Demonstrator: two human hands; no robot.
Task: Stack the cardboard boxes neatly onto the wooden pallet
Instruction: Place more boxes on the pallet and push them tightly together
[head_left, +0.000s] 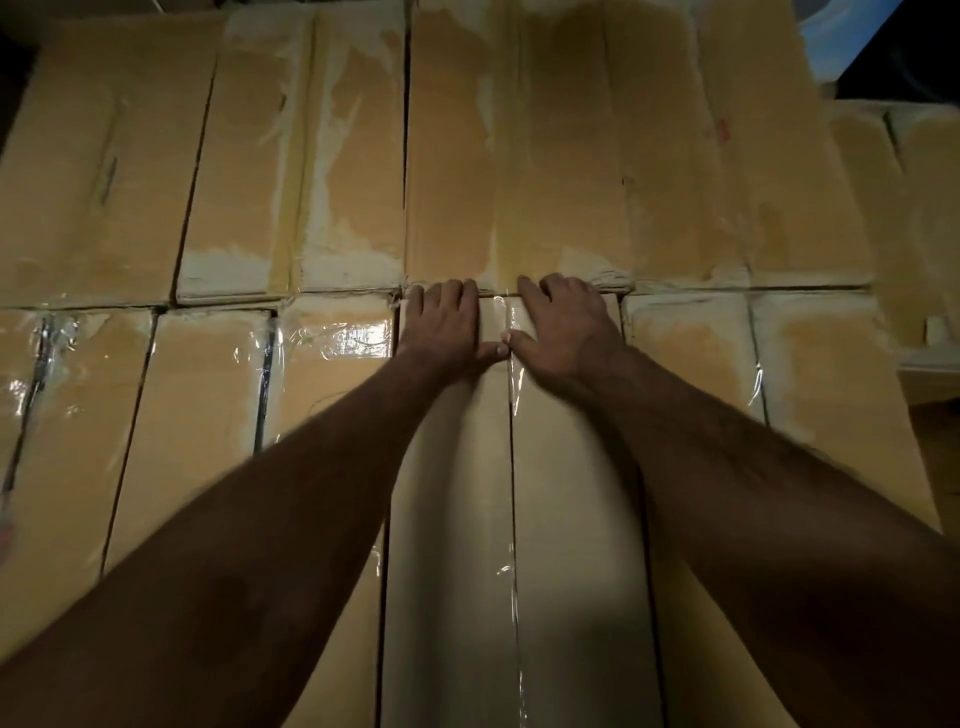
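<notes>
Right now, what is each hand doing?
Left hand: open, flat on the middle box, fingers at its far edge.
Right hand: open, flat on the same box.

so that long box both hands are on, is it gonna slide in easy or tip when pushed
The long box probably slides rather than tips: it lies flat and low, with the left hand and right hand at its far edge. Its glossy tape seam may be slippery under palms. The neighbouring boxes sit tight alongside, so expect some rubbing.

Two bare forearms (no sleeves), hairy, unadorned hands.
</notes>
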